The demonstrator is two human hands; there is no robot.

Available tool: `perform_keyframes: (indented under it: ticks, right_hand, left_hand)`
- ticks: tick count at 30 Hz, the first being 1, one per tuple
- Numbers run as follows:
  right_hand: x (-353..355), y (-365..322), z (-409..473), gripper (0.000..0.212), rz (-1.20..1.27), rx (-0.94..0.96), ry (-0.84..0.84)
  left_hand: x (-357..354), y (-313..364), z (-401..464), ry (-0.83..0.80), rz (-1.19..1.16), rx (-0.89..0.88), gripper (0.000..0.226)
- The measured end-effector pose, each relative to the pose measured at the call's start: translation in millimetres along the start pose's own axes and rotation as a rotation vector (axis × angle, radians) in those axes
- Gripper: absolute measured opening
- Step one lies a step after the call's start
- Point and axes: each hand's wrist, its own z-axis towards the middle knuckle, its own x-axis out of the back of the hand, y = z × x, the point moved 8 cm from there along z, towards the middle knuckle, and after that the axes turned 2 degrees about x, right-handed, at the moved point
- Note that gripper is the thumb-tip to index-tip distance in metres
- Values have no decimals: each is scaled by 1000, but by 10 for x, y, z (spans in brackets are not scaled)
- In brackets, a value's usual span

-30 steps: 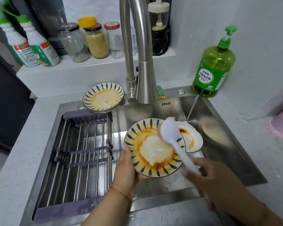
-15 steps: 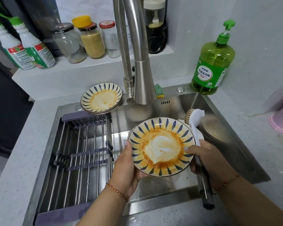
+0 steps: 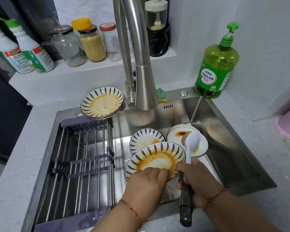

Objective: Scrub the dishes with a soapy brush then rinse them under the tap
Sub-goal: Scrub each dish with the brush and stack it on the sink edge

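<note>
A: What has changed in the head view?

B: The left hand now reaches over the near rim of the sauce-stained, blue-petalled ceramic plate and grips it, low in the steel sink.

A: And the right hand?

B: It clasps the white-headed, dark-handled brush, lifted off the plate. I judge scrubbing paused, with no rinsing yet.

Blue-striped, orange-stained plate

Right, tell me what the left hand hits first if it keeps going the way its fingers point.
The left hand points right, across the held sauce-stained plate; first in line looks to be the right hand gripping the brush.
</note>
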Motion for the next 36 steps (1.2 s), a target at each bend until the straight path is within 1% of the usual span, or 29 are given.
perform_keyframes:
  ticks: [2,3,4,5,7,8,9,11,14,17,19,21,23,24,27,29,33,36]
  right_hand:
    - [-17,-66,-44,20,-35,36,-26]
    - [-18,-100,-63,24,-62,46,-46]
    - [-1,-129,-76,28,-104,55,-73]
    - [22,-158,-79,32,-154,66,-102]
    - [99,-211,-69,36,-283,103,-157]
    - [135,-238,-66,33,-357,125,-180]
    - [159,-269,-73,28,-429,148,-204]
    - [157,-313,-93,20,-509,183,-256]
    - [36,-404,-176,33,-564,245,-299]
    - [-182,-506,-359,42,-642,321,-364]
    - [-343,-505,-514,45,-774,371,-430]
    - [-487,-460,-655,47,-913,375,-476]
    - [-543,-442,-673,46,-956,359,-498]
    - [-506,-463,-622,43,-956,355,-487]
    - [-188,-614,-366,25,-951,333,-319]
    - [-50,-625,-338,21,-919,309,-288]
    - [-211,-615,-487,30,-913,286,-316]
    - [-438,-554,-668,47,-1070,352,-377]
  left_hand:
    - [17,-62,-18,19,-1,18,29]
    - [20,-137,-20,9,-22,77,25]
    - [20,-236,-17,2,-74,174,24]
    - [53,-367,-24,22,-153,319,24]
    - [124,-636,-94,95,-356,659,22]
    - [117,-742,-133,104,-443,794,23]
    - [113,-812,-159,124,-508,861,23]
    - [149,-905,-173,187,-590,888,20]
    - [146,-951,-148,178,-665,889,28]
    - [63,-983,-164,144,-711,902,32]
    - [14,-1018,-203,155,-795,934,28]
    - [-11,-1046,-234,198,-903,965,25]
    - [-13,-1037,-233,195,-963,957,23]
    - [-8,-1031,-230,180,-968,944,27]
    - [62,-1059,-236,149,-859,895,39]
    - [116,-1043,-209,130,-800,843,37]
    - [130,-1053,-196,99,-733,861,26]
    - [75,-1047,-219,64,-766,859,21]
